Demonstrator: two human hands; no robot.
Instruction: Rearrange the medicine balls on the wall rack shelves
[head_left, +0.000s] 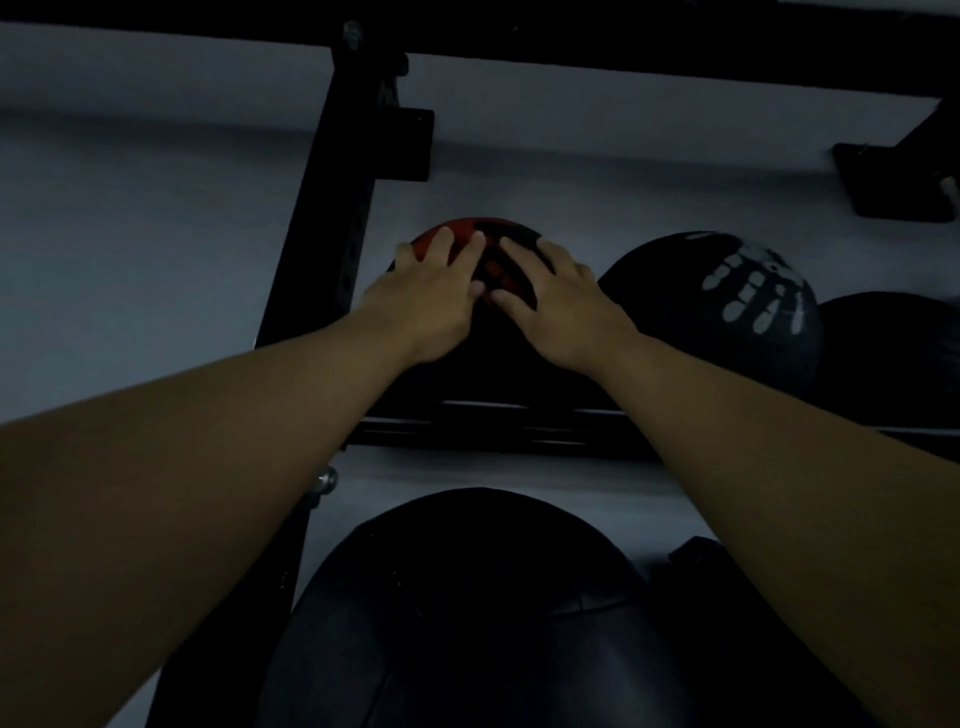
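A red and black medicine ball (493, 270) sits on the upper shelf rails (467, 431) of the black wall rack, at its left end. My left hand (431, 301) lies spread over its top left side. My right hand (556, 301) lies spread over its top right side, with the thumbs almost touching. Both palms press on the ball. To its right rests a black ball with a white handprint (727, 306), and beyond that a plain dark ball (893, 353) is cut off by the frame edge.
A black rack upright (332, 218) stands just left of the held ball. A top beam (623, 47) runs overhead, with a bracket (898, 182) at the right. Below the shelf a large black ball (478, 613) fills the lower middle. The wall behind is pale.
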